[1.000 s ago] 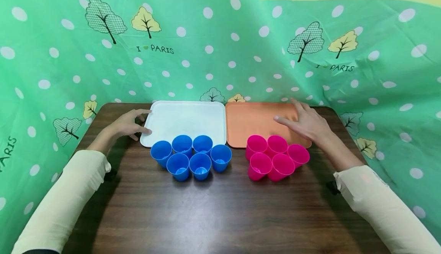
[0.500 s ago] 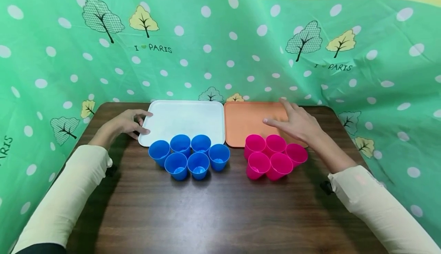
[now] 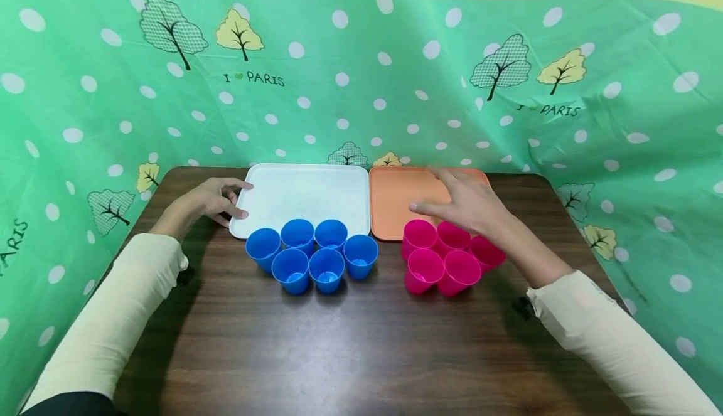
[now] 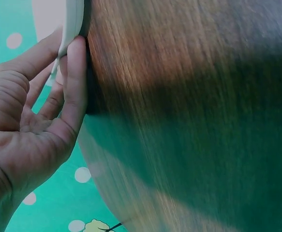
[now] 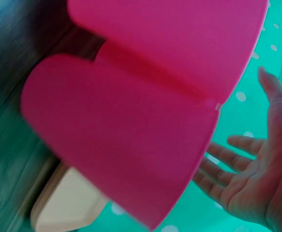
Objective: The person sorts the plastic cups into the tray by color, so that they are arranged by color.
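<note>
At its left edge my left hand (image 3: 211,199) grips the white tray (image 3: 305,196), thumb and forefinger at the rim. The left wrist view shows the tray's edge (image 4: 73,24) between the fingers of that hand (image 4: 34,106). My right hand (image 3: 474,202) is held over the orange tray (image 3: 390,202), behind the pink cups, its fingers spread and holding nothing. In the right wrist view a pink cup (image 5: 121,130) fills the middle, and the open right hand (image 5: 249,174) is beyond its rim. From above, the right hand and forearm partly cover the rear pink cups (image 3: 419,234).
Several blue cups (image 3: 290,268) stand upright in a cluster before the white tray; several pink ones stand before the orange tray. All rest on the dark wood table (image 3: 339,353). A green dotted cloth (image 3: 361,90) hangs behind and at both sides.
My right hand has moved left across the orange tray, from its right end to above its middle right. My left hand stays at the white tray's edge; trays and cups have not moved.
</note>
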{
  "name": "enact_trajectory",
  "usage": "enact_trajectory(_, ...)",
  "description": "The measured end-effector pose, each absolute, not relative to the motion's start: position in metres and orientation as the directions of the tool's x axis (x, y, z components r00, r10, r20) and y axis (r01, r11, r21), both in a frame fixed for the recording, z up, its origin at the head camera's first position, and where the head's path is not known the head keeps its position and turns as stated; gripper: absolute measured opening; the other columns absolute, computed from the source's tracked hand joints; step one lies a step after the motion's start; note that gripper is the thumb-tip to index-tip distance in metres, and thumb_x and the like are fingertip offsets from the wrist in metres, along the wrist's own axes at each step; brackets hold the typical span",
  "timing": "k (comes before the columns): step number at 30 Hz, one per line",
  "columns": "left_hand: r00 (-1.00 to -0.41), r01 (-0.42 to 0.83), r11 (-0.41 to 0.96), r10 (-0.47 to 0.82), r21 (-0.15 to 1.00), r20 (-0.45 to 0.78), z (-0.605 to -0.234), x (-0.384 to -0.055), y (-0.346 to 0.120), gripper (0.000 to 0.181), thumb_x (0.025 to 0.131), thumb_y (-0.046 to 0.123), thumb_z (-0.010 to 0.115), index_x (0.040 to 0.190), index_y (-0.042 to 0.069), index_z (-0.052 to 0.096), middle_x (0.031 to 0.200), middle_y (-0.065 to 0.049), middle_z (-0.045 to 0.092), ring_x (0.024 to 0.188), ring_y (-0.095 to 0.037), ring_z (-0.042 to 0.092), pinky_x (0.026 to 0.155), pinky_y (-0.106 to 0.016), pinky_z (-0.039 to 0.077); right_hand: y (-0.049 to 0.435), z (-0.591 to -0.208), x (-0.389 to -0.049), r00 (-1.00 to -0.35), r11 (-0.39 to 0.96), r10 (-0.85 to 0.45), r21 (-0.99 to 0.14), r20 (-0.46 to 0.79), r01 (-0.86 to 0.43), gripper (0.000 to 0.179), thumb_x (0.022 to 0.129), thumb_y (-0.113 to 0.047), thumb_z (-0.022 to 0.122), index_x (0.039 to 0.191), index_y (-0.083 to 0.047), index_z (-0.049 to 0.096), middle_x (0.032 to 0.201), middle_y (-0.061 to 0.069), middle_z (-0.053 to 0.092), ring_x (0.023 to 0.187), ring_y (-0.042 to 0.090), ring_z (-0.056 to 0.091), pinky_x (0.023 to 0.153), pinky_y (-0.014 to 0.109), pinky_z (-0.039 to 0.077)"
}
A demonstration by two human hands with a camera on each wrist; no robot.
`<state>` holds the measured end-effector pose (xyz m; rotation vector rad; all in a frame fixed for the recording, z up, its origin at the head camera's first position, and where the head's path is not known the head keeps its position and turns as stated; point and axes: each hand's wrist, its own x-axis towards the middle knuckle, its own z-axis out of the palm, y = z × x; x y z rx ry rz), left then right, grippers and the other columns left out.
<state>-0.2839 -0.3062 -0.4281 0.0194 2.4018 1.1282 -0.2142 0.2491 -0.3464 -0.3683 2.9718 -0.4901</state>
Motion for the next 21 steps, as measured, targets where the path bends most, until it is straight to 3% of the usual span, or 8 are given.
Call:
enact_trajectory(12,-0.894,-0.175,0.666,0.201,0.725,-0.401,-0.428,-0.283,-0.305,0.086,0.094,0.003,0.090,0.169,0.006,0.049,0.102,-0.008,0.051,0.088,-0.023,0.060,0.075,-0.041,0.071,0.206,-0.339,-0.193,-0.919,0.870,-0.381,-0.376,-0.103,-0.319,0.115,0.089,-0.091,0.071,0.176,-0.021,0.039,0.172,0.009,0.054,0.161,0.041,0.049,0.123,0.072,0.048)
enact_trajectory(21,-0.892,-0.186,0.657,0.198,0.730,-0.406,-0.430,-0.285,-0.306,0.087,0.093,0.002,0.091,0.169,0.007,0.048,0.101,-0.007,0.052,0.086,-0.022,0.060,0.073,-0.039,0.071,0.181,-0.341,-0.178,-0.864,0.797,-0.490,-0.459,-0.112,-0.393,0.101,0.090,-0.076,0.083,0.170,-0.023,0.051,0.164,0.006,0.061,0.151,0.032,0.060,0.119,0.064,0.055)
